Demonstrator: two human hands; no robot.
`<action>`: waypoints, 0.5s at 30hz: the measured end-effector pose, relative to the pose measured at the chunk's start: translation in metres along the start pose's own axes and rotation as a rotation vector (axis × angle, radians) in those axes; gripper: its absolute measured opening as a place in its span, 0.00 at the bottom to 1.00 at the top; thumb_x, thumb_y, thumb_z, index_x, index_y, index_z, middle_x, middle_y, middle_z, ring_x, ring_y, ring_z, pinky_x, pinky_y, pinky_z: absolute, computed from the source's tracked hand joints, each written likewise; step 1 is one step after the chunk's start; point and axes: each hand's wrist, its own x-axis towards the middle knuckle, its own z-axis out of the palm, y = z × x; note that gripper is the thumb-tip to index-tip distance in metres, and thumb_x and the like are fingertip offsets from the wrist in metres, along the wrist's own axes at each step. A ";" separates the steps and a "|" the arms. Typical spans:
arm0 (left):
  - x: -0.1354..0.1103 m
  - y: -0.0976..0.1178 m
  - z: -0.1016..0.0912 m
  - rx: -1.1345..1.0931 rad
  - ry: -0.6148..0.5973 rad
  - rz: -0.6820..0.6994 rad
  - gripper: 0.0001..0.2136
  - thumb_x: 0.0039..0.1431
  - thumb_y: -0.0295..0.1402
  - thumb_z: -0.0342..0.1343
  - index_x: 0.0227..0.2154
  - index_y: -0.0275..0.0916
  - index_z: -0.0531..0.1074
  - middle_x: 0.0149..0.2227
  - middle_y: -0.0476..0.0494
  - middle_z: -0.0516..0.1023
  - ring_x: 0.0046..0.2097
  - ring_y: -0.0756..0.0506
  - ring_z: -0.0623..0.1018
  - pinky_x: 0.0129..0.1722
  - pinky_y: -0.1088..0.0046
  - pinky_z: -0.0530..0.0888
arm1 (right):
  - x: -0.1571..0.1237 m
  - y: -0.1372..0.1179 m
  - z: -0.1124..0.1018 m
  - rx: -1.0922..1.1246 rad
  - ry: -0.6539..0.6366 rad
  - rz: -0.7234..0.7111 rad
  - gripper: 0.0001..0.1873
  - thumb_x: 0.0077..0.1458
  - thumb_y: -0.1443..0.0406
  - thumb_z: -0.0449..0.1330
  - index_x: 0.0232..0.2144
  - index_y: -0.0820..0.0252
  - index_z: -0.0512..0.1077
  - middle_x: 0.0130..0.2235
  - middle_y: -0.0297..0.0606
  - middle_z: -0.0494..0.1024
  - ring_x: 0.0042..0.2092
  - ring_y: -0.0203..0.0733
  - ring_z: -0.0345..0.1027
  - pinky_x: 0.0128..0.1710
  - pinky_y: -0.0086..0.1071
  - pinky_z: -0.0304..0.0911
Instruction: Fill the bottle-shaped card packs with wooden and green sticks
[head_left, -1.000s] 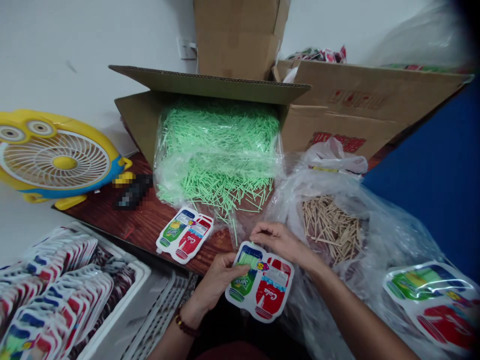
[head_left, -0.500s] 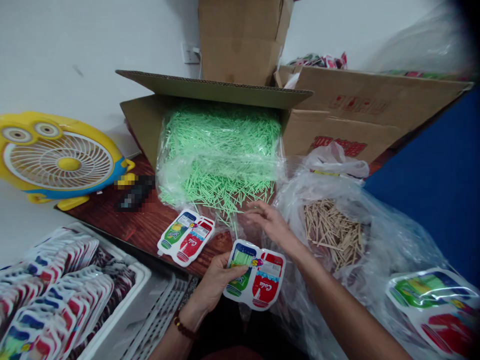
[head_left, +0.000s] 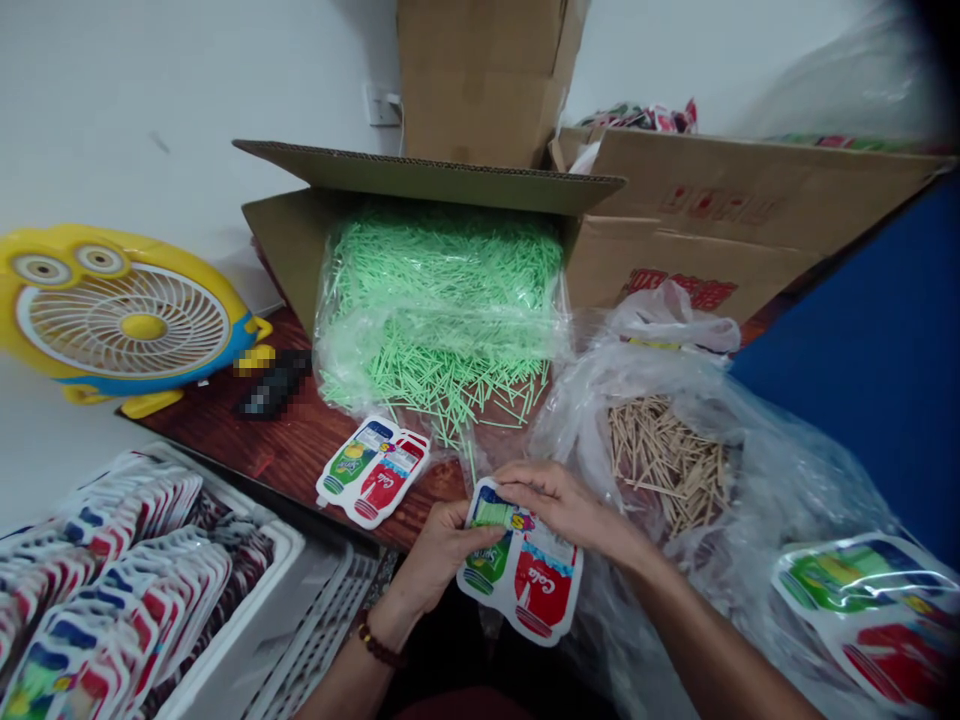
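My left hand (head_left: 442,560) grips a twin-bottle printed pouch (head_left: 544,590) by its left side, thumb across the front. One half is green with a lemon-drink print, the other red and marked Cola. Green sticks show at the window of the green half. The fingers of my right hand (head_left: 551,500) are bent over the pouch's top edge and press on it; whether they also hold a stick is hidden. Just beyond, a cardboard box (head_left: 427,180) lies open towards me with a clear bag of green sticks (head_left: 442,290) spilling forward. Similar pouches (head_left: 375,470) lie on the table to the left.
Brown sticks (head_left: 667,460) lie in a clear plastic bag (head_left: 757,450) at right, near another pouch (head_left: 870,610). A white crate (head_left: 277,580) at lower left holds rows of pouches. A yellow fan (head_left: 127,320) stands on the wooden table (head_left: 262,440); more cartons (head_left: 720,220) stand behind.
My right hand has come down from beside the green sticks onto the pouch's top edge, its fingers closing there. The pouch has shifted slightly right and down in my left hand.
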 end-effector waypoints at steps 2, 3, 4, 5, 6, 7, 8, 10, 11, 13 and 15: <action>0.000 0.001 0.000 0.008 -0.008 0.007 0.11 0.47 0.32 0.66 0.34 0.32 0.80 0.29 0.41 0.83 0.30 0.45 0.80 0.34 0.70 0.74 | -0.001 0.003 0.001 0.023 0.000 -0.013 0.12 0.61 0.60 0.54 0.38 0.59 0.76 0.38 0.36 0.77 0.39 0.38 0.69 0.41 0.30 0.63; 0.000 0.001 0.000 0.010 -0.011 0.006 0.11 0.47 0.32 0.66 0.34 0.32 0.80 0.30 0.41 0.83 0.30 0.45 0.80 0.34 0.70 0.74 | -0.001 0.004 0.002 0.038 0.010 -0.017 0.12 0.61 0.60 0.54 0.39 0.58 0.76 0.40 0.37 0.77 0.41 0.39 0.70 0.42 0.30 0.63; 0.000 0.001 0.000 0.012 -0.018 0.000 0.11 0.47 0.33 0.67 0.34 0.32 0.80 0.30 0.41 0.83 0.30 0.45 0.80 0.34 0.70 0.74 | 0.000 0.004 0.002 0.056 0.021 -0.020 0.12 0.61 0.60 0.54 0.39 0.58 0.76 0.41 0.37 0.77 0.42 0.39 0.69 0.44 0.31 0.62; 0.001 0.001 0.000 0.016 -0.026 -0.008 0.12 0.47 0.33 0.67 0.34 0.32 0.80 0.31 0.41 0.83 0.31 0.44 0.80 0.34 0.70 0.75 | 0.000 0.005 0.001 0.078 0.024 -0.022 0.13 0.61 0.60 0.54 0.40 0.58 0.76 0.41 0.37 0.77 0.43 0.39 0.69 0.45 0.31 0.62; 0.001 0.001 0.000 0.019 -0.035 -0.017 0.12 0.47 0.33 0.67 0.34 0.32 0.80 0.31 0.41 0.83 0.31 0.44 0.80 0.35 0.69 0.75 | 0.001 0.005 0.001 0.102 0.017 -0.016 0.13 0.61 0.59 0.54 0.39 0.58 0.76 0.40 0.37 0.77 0.42 0.39 0.69 0.44 0.31 0.62; 0.001 0.001 0.000 0.022 -0.045 -0.024 0.12 0.47 0.33 0.66 0.34 0.32 0.80 0.31 0.41 0.83 0.32 0.43 0.80 0.35 0.69 0.75 | 0.001 0.006 0.001 0.125 -0.005 -0.003 0.14 0.60 0.58 0.54 0.37 0.59 0.76 0.38 0.36 0.77 0.40 0.39 0.69 0.42 0.31 0.63; 0.000 0.001 0.000 0.026 -0.053 -0.028 0.12 0.47 0.34 0.66 0.34 0.32 0.80 0.31 0.41 0.83 0.32 0.43 0.80 0.36 0.69 0.75 | 0.002 0.007 0.001 0.140 -0.039 0.014 0.15 0.60 0.57 0.54 0.34 0.60 0.76 0.35 0.35 0.77 0.38 0.38 0.69 0.39 0.30 0.63; 0.000 0.000 -0.001 0.029 -0.060 -0.025 0.11 0.48 0.33 0.66 0.34 0.32 0.80 0.30 0.41 0.83 0.32 0.43 0.80 0.37 0.69 0.74 | 0.003 0.009 0.001 0.143 -0.101 0.037 0.17 0.60 0.56 0.54 0.30 0.62 0.75 0.31 0.33 0.75 0.33 0.36 0.67 0.34 0.28 0.62; 0.000 0.000 -0.001 0.027 -0.063 -0.023 0.11 0.48 0.32 0.66 0.35 0.32 0.80 0.30 0.41 0.83 0.32 0.44 0.80 0.37 0.69 0.74 | 0.004 0.010 0.001 0.136 -0.116 0.036 0.17 0.60 0.56 0.54 0.29 0.62 0.75 0.31 0.33 0.75 0.33 0.36 0.66 0.34 0.28 0.62; 0.000 0.000 -0.002 0.020 -0.068 -0.020 0.11 0.48 0.31 0.66 0.35 0.32 0.80 0.31 0.41 0.83 0.32 0.44 0.80 0.37 0.69 0.74 | 0.004 0.011 0.002 0.130 -0.106 0.015 0.16 0.60 0.57 0.54 0.31 0.61 0.76 0.34 0.34 0.76 0.35 0.36 0.67 0.37 0.28 0.62; 0.000 0.000 -0.002 0.023 -0.065 -0.016 0.10 0.48 0.31 0.66 0.35 0.33 0.80 0.31 0.42 0.83 0.31 0.45 0.80 0.36 0.70 0.74 | 0.005 0.011 0.004 0.137 -0.089 -0.007 0.15 0.60 0.58 0.54 0.33 0.61 0.76 0.37 0.36 0.77 0.38 0.37 0.68 0.40 0.30 0.62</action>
